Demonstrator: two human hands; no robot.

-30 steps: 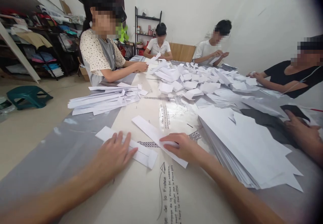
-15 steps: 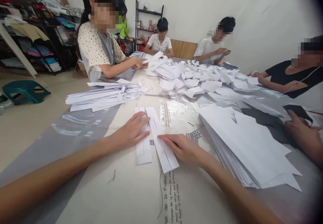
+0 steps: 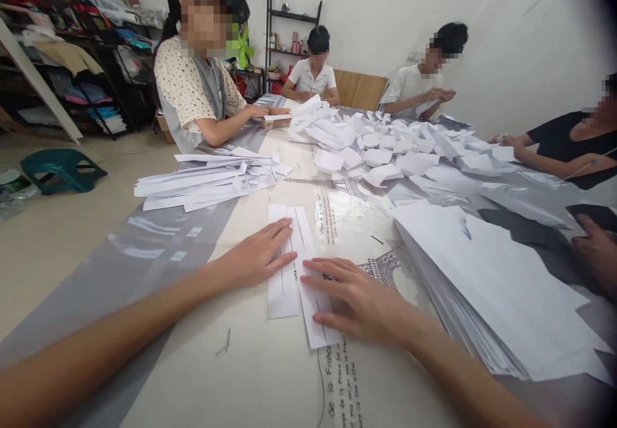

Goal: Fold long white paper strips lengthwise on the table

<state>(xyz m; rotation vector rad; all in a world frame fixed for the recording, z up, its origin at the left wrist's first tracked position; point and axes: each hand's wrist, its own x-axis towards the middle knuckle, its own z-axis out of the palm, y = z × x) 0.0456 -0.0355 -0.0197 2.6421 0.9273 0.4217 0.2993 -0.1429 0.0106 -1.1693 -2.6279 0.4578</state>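
Two folded white paper strips lie side by side on the printed table cover [image 3: 202,364]. On the left strip [image 3: 283,299] rests my left hand [image 3: 258,251], palm down with its fingers stretched out. My right hand [image 3: 359,293] lies with spread fingers on the right strip [image 3: 313,322], which tilts slightly and nearly meets the left one at the top. Neither hand grips anything. A thin slit or fold line runs lengthwise along each strip.
A pile of long paper strips [image 3: 207,180] lies at the back left. Many folded papers [image 3: 380,145] cover the far table. A tall stack of white sheets [image 3: 486,274] stands right of my right hand. Several people sit around; a person's hand [image 3: 598,254] is at the right edge.
My right hand's fingers have spread over the right strip, which has turned more parallel to the left one. The view has shifted slightly. The person at the left has moved their hands.
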